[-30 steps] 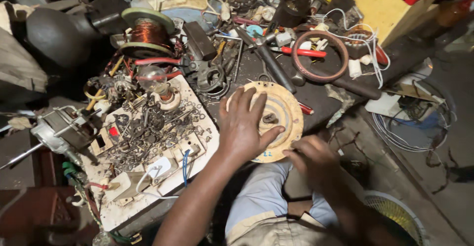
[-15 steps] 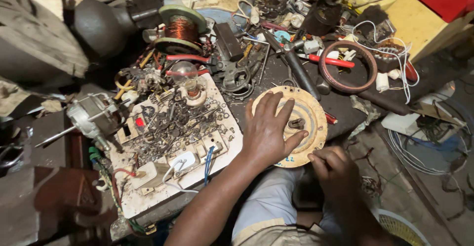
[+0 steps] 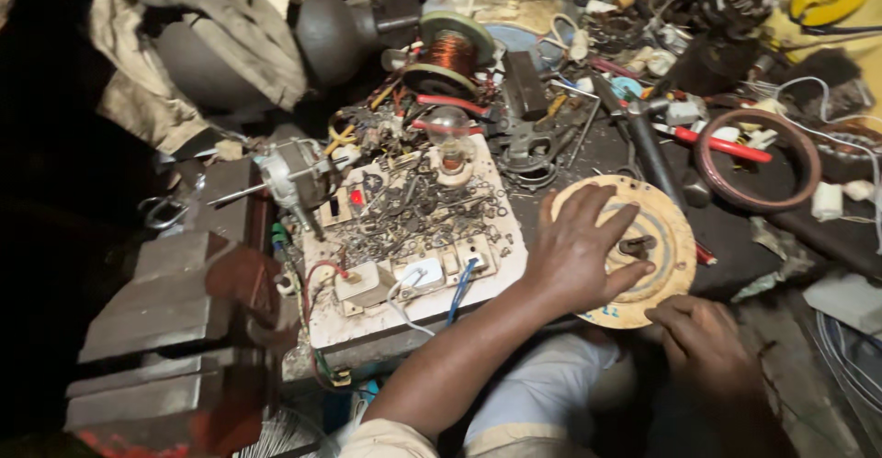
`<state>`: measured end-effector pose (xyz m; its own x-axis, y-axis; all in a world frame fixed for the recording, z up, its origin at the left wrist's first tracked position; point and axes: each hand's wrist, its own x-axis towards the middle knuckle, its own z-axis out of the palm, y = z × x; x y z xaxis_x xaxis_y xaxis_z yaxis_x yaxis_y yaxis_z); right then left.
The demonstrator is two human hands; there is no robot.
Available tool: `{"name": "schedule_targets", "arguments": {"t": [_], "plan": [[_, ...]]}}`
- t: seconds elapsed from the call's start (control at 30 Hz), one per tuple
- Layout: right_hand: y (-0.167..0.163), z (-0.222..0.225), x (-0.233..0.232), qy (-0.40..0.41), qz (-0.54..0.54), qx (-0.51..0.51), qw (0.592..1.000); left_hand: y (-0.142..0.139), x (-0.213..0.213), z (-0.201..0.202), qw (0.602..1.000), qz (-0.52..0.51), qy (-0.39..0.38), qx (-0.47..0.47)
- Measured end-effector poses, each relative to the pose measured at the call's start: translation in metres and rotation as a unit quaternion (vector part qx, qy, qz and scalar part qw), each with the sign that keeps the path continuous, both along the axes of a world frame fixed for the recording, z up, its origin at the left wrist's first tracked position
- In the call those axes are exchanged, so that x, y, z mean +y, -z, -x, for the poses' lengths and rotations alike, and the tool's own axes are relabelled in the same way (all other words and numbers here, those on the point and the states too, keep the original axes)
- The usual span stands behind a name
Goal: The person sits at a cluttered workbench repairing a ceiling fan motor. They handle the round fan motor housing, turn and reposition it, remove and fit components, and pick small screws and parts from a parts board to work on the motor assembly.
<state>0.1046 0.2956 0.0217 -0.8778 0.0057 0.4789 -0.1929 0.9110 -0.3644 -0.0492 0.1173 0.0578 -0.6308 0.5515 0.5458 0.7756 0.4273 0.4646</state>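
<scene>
Left hand (image 3: 579, 251) spread flat on tan disc (image 3: 629, 248), centre-right; keep pressure even. Right hand (image 3: 703, 343) curled at disc's lower edge; grip unclear.

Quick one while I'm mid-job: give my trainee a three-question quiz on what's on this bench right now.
1. True or false: the left hand lies spread flat on the round tan disc.
2. What stands at the far edge of the white board littered with small metal parts? A) a clear light bulb B) a glass jar C) a candle
3. Fill in: the spool beyond the bulb is wound with ____-coloured wire.

Key: 1 true; 2 A; 3 copper. The right hand sits curled at the disc's near edge; whether it grips anything cannot be told.
</scene>
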Motion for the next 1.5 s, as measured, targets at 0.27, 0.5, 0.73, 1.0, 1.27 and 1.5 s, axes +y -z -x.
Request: {"name": "schedule_targets", "arguments": {"t": [0.27, 0.5, 0.73, 1.0, 1.27, 1.5], "plan": [[-0.010, -0.005, -0.014, 0.127, -0.001, -0.001, 0.992, 0.003, 0.000, 0.001, 1.000, -0.006, -0.007, -0.002], [0.010, -0.002, 0.004, 0.084, -0.048, -0.032, 0.995, 0.006, 0.001, 0.000, 1.000, 0.004, -0.015, -0.005], [0.032, 0.004, 0.021, -0.008, -0.090, -0.028, 0.996, 0.010, 0.002, 0.001, 1.000, 0.020, -0.023, -0.008], [0.050, 0.005, 0.031, 0.044, -0.032, 0.027, 0.998, 0.016, 0.003, 0.002, 0.998, 0.056, -0.037, -0.007], [0.094, 0.009, 0.068, -0.026, -0.052, 0.009, 0.998, 0.024, 0.004, 0.003, 0.996, 0.068, -0.050, 0.008], [0.129, 0.014, 0.096, -0.041, -0.050, -0.053, 0.997, 0.026, 0.004, 0.005, 0.996, 0.077, -0.043, 0.002]]}}
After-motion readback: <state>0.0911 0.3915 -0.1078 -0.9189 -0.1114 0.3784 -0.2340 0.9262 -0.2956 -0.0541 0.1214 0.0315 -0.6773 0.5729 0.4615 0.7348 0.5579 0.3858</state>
